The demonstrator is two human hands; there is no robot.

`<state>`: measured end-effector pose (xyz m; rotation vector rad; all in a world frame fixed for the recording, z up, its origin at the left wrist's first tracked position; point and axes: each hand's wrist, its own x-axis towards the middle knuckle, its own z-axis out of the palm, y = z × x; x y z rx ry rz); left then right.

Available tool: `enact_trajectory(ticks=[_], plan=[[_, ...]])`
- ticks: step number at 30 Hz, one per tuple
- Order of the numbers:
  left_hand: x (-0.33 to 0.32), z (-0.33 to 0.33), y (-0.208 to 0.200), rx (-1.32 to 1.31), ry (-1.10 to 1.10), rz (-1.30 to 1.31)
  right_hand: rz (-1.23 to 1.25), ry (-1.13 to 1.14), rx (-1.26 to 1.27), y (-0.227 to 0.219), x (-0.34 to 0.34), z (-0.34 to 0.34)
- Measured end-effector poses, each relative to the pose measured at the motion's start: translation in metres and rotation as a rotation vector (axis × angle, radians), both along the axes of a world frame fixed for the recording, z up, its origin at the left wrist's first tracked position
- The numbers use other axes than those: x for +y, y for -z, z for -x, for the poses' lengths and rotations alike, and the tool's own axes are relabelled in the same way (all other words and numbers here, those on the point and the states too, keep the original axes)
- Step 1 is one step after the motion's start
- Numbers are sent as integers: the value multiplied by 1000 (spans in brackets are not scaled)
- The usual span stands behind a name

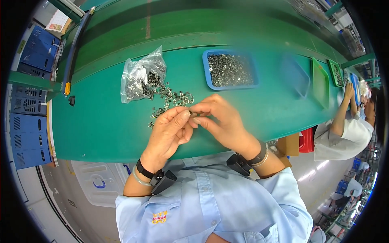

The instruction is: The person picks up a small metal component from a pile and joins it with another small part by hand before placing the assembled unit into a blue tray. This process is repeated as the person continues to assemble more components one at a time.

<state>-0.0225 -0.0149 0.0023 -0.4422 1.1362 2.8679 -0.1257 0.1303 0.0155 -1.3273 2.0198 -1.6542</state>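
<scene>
Above the green tabletop (101, 129), my left hand (168, 129) and my right hand (221, 123) meet fingertip to fingertip. Both are closed in a pinch on one small dark metal part (191, 114), mostly covered by the fingers. Just beyond my left hand spreads a loose pile of small black and silver metal parts (174, 98). The pile runs out of the mouth of a clear plastic bag (131, 81), which lies on its side and holds more of them. Beyond my right hand stands a blue tray (206, 73) filled with many similar small parts.
Farther right are a pale blue tray (298, 77), blurred, a green tray (320, 83) and a smaller green tray (335, 73) with parts. A co-worker (344, 121) works at the right end. Blue crates (28, 139) stand at left; a clear lidded box (95, 182) sits below the table.
</scene>
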Motion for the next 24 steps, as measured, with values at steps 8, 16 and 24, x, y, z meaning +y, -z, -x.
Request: enact_trajectory(ticks=[8,16,24], plan=[[13,-1,-8,-48,-91,90,-48,121,223,-2,0,0],[6,-3,2,-6,-15,13,-82,86,380,-4,1,-1],[10,-6,1,-1,-19,-55,-34,107,345,1,3,-3]])
